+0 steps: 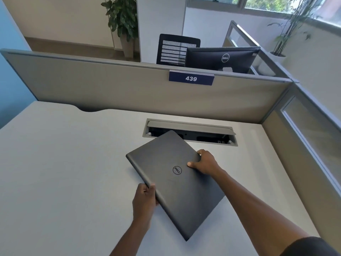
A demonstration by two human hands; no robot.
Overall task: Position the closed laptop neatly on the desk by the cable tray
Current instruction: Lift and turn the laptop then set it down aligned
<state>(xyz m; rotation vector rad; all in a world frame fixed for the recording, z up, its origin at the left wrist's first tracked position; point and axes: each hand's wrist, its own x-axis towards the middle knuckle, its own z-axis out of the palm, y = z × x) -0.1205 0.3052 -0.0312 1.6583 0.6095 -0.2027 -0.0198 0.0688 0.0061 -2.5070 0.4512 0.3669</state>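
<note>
A closed dark grey laptop (171,180) with a round logo on its lid is held over the white desk (64,172), turned at an angle. Its far corner overlaps the front edge of the open cable tray (208,137), a grey-rimmed slot with its lid raised. My left hand (144,202) grips the laptop's left long edge, thumb on top. My right hand (204,162) holds the right edge near the far corner, thumb on the lid. Whether the laptop rests on the desk or hangs just above it is unclear.
A grey partition (129,89) with a blue "439" label (191,78) closes the desk's far side; another partition with a glass strip (304,135) runs along the right. Behind it stand a black monitor (221,59) and a mesh chair (175,48).
</note>
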